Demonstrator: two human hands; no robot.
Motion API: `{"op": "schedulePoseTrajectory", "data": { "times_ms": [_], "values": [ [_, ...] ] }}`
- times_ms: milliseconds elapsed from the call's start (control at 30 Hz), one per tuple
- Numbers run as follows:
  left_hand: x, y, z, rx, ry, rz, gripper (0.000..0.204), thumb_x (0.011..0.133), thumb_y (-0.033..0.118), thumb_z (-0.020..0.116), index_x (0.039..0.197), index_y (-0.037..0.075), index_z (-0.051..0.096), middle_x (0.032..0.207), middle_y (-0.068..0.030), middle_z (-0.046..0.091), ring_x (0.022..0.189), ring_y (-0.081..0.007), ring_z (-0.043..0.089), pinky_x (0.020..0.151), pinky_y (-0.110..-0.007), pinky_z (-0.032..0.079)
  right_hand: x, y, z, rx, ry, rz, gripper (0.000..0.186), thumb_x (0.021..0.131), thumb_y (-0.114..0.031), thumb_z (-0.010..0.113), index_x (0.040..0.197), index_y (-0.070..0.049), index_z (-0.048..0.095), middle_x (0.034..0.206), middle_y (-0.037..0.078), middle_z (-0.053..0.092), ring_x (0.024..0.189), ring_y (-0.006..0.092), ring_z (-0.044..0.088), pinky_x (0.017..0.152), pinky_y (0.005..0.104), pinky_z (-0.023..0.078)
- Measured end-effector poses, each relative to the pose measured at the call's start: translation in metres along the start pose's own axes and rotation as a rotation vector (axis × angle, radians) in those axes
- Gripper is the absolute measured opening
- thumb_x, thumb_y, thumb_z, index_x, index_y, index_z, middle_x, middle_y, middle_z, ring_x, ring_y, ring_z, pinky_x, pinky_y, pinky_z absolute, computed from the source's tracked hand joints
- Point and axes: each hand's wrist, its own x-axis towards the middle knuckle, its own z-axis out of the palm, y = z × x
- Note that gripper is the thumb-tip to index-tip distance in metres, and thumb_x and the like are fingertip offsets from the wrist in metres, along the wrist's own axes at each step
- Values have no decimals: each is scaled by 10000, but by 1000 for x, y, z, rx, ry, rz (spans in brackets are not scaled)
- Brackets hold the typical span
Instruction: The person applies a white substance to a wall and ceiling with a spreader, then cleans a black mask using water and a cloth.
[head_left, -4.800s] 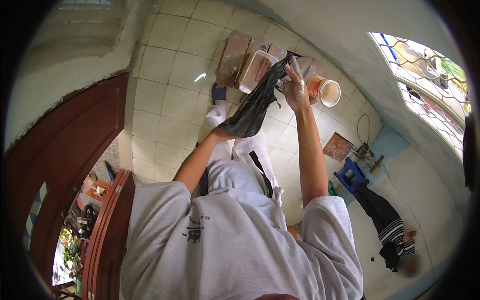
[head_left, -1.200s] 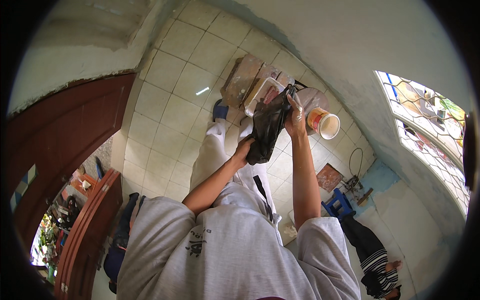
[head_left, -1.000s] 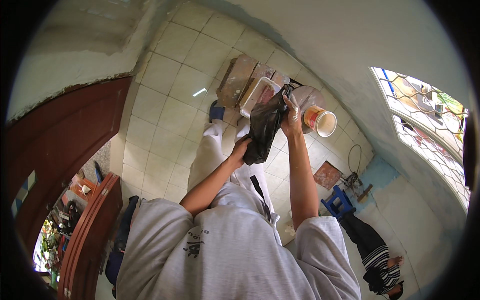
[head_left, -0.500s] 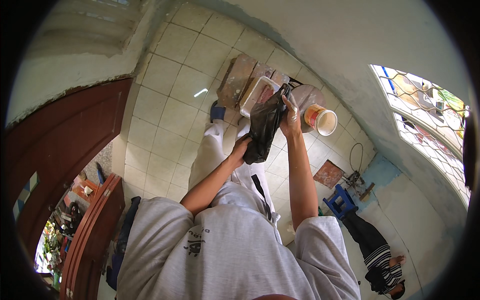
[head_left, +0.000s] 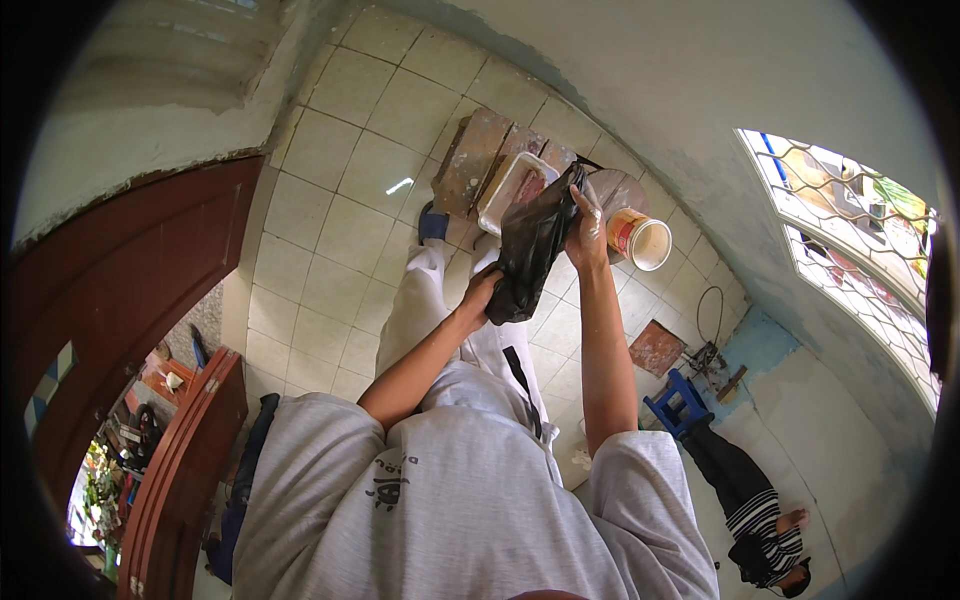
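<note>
A crumpled black plastic bag [head_left: 532,258] hangs between my two hands, over my white-trousered legs. My left hand [head_left: 482,292] is closed on its lower left part. My right hand [head_left: 586,232], smeared with white, grips the upper right end. Whatever the bag may contain is hidden. Behind it on the floor, a white rectangular tray [head_left: 488,208] with something reddish inside rests among stained reddish-brown boards [head_left: 469,150]. Right of my right hand, a white bucket [head_left: 627,233] with an orange-red label stands by a dusty round surface [head_left: 618,188].
An open wooden door [head_left: 180,470] is at left, with dark-clothed legs [head_left: 245,465] beside it. At lower right, a person [head_left: 760,520] in striped top stands by a blue plastic stool [head_left: 672,408]. A grilled window [head_left: 855,200] is at right; wires [head_left: 710,345] lie along the wall.
Compared with the earliest frame, my left hand has come closer to my right, and the bag is bunched shorter and more upright. The view has shifted. The last second shows little movement.
</note>
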Motion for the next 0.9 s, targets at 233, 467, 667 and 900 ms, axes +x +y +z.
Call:
{"op": "schedulePoseTrajectory", "data": {
  "times_ms": [233,467,667,900],
  "values": [
    [-2,1,6,-52,-13,12,397,1041,163,455,1410,23,498,1288,-97,634,1138,-178,645,992,-312,523,11,-8,-1,-32,-59,-16,374,1022,-138,556,1383,-50,511,1195,66,632,1075,207,632,923,380,538],
    [-6,4,13,-17,-35,10,465,1032,167,473,1478,35,455,1350,-100,609,1192,-187,622,1029,-321,502,9,-13,5,-33,-38,15,378,1019,-134,558,1385,-50,513,1190,65,639,1071,210,634,935,385,534],
    [-5,0,12,-52,-46,5,383,1015,113,453,1382,21,514,1252,-103,646,1108,-170,656,973,-315,534,1,-17,20,-47,-30,31,389,1012,-134,574,1390,-61,520,1184,68,643,1053,213,642,909,391,547],
    [-12,1,18,-11,-69,24,345,1019,124,470,1344,14,512,1227,-101,635,1095,-179,649,961,-314,536,1,-12,20,-62,-34,43,388,998,-127,603,1373,-62,530,1108,48,651,965,192,655,841,364,562]
  ]
}}
